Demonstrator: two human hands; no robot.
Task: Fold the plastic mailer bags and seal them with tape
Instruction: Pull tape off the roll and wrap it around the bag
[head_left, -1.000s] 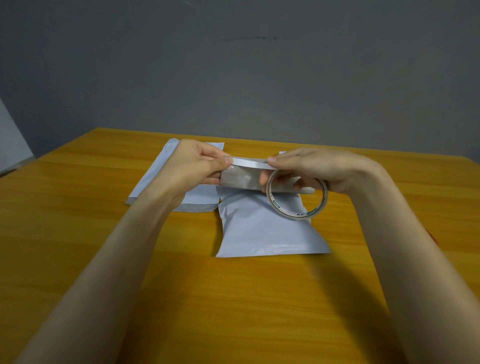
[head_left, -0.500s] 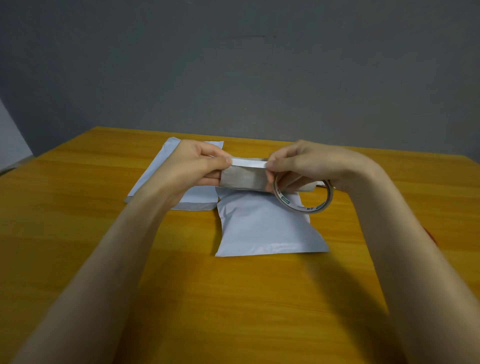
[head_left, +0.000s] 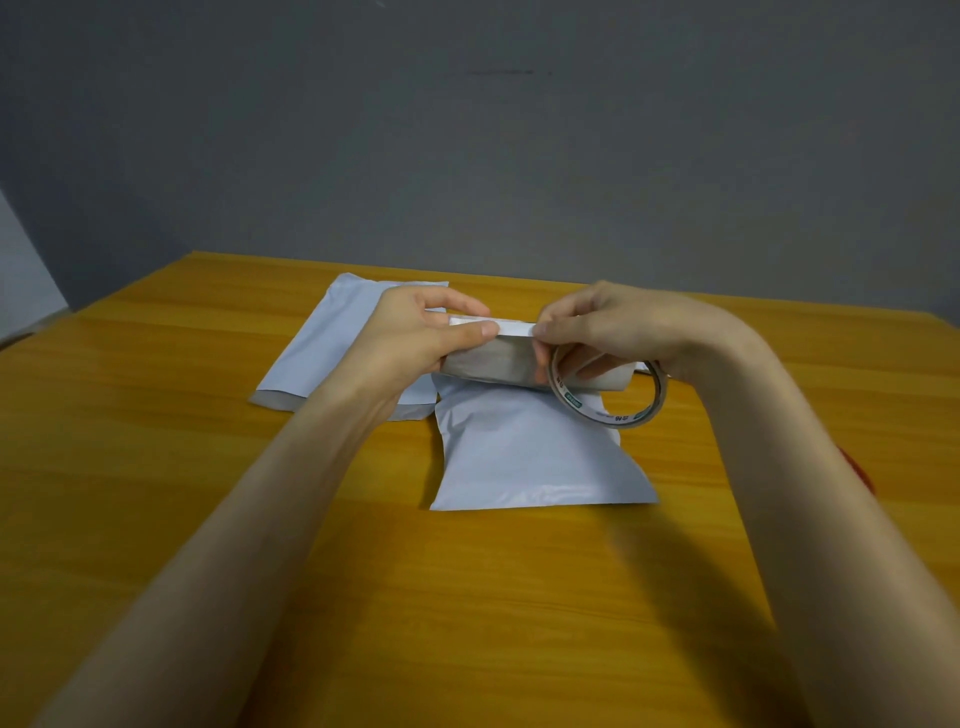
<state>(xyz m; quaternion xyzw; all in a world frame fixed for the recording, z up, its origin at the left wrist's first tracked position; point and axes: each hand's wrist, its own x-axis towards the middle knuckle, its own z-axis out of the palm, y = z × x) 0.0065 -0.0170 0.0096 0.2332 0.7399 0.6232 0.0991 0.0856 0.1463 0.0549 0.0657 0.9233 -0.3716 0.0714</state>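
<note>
A white plastic mailer bag (head_left: 530, 457) lies in the middle of the wooden table, its far end folded up into a grey flap (head_left: 498, 364). My left hand (head_left: 415, 343) grips the left end of that flap, thumb on its top edge. My right hand (head_left: 613, 327) pinches the flap's top edge at the middle. A roll of clear tape (head_left: 608, 395) hangs around the right hand's lower fingers, over the bag's right side.
A second white mailer bag (head_left: 337, 343) lies flat on the table to the left, partly under my left hand. The wooden table (head_left: 467, 623) stretches toward me. A small red thing (head_left: 857, 467) shows beside my right forearm. A grey wall stands behind.
My right hand slid left along the flap's top edge, toward my left thumb. The tape roll turned more edge-on and shifted right. My left hand stayed in place.
</note>
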